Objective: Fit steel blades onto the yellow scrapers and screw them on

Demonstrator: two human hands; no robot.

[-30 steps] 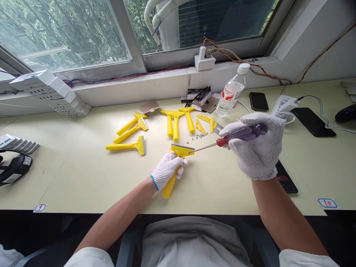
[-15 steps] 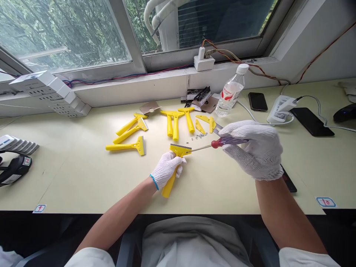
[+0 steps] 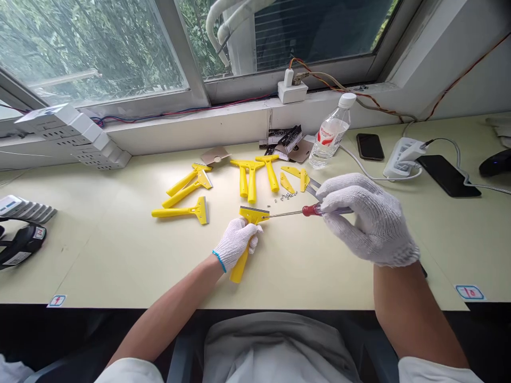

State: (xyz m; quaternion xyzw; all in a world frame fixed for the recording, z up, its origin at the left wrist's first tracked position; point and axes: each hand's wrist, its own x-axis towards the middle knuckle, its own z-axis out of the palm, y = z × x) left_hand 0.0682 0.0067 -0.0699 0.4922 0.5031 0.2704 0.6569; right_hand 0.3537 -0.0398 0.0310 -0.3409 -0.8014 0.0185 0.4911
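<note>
Head view: gloved left hand (image 3: 235,243) wraps yellow plastic scraper (image 3: 240,269) by its handle, around 6 o'clock on surface (image 3: 120,266). Right hand (image 3: 369,219) pinches screwdriver (image 3: 317,210), steel shaft (image 3: 287,214) reaching scraper head (image 3: 251,214). Keeping shaft straight helps seat tip.

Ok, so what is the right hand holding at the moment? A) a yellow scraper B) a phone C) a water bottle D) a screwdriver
D: the right hand grips a screwdriver with a red-ended handle, its metal shaft reaching to the head of the yellow scraper held in the left hand.
</note>
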